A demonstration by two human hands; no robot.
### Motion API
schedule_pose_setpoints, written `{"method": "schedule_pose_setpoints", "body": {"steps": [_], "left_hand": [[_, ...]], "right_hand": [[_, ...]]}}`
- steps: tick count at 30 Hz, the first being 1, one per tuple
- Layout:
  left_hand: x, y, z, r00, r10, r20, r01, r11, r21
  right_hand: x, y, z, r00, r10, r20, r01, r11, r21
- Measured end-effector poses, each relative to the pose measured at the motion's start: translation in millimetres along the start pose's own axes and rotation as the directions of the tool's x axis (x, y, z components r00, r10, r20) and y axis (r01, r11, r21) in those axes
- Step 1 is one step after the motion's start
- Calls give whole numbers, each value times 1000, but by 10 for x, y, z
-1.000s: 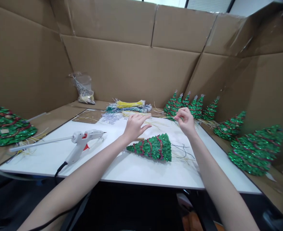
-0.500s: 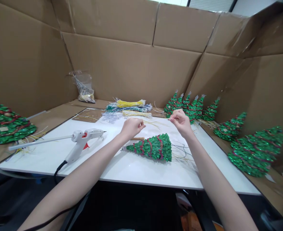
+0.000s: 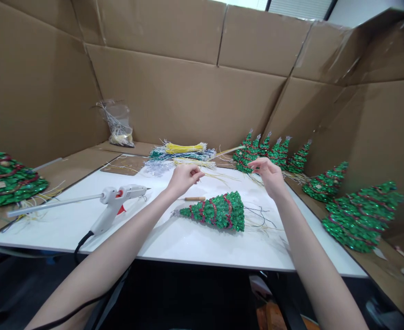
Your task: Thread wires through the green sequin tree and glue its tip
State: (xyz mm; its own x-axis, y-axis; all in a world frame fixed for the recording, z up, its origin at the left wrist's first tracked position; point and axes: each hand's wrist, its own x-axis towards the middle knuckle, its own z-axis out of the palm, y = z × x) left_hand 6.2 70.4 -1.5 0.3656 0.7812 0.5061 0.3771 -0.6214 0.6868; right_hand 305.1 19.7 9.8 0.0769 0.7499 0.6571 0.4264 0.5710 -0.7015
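My left hand [image 3: 185, 179] is closed in a pinch above the white board, left of centre; a tiny thin end shows at its fingertips, too small to identify. My right hand [image 3: 268, 173] hovers to the right, its fingers bent and slightly apart, with nothing visible between them. A pale yellow strand [image 3: 227, 152] slants between the two hands, farther back, touching neither as far as I can see. Below the hands a green beaded tree [image 3: 218, 211] with red garlands lies on its side, its tip to the left and thin wires [image 3: 262, 215] trailing from its base.
On the left lies a white glue gun [image 3: 110, 206]. A wooden-handled tool [image 3: 195, 199] is behind the tree. Wire bundles [image 3: 184, 149] and a plastic bag [image 3: 121, 128] stand farther back. More trees [image 3: 363, 217] line the right side; another [image 3: 7, 176] is at far left. Cardboard walls [image 3: 174, 91] surround the board.
My left hand has shifted slightly left, and my right hand has moved right, its pinch loosened. The slanting yellow strand now shows between them, and the wooden handle is more exposed.
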Motion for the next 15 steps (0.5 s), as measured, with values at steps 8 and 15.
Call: {"method": "schedule_pose_setpoints", "body": {"steps": [8,15], "left_hand": [[-1,61,26,996,-56,73,78,934,-348],[-83,142,-8,982,-80,169,151,874,-462]], "right_hand": [[-173,-80,-16,918,111,380,-126,992,14],[-268,-241,155,700,85,710,-2,993,-117]]}}
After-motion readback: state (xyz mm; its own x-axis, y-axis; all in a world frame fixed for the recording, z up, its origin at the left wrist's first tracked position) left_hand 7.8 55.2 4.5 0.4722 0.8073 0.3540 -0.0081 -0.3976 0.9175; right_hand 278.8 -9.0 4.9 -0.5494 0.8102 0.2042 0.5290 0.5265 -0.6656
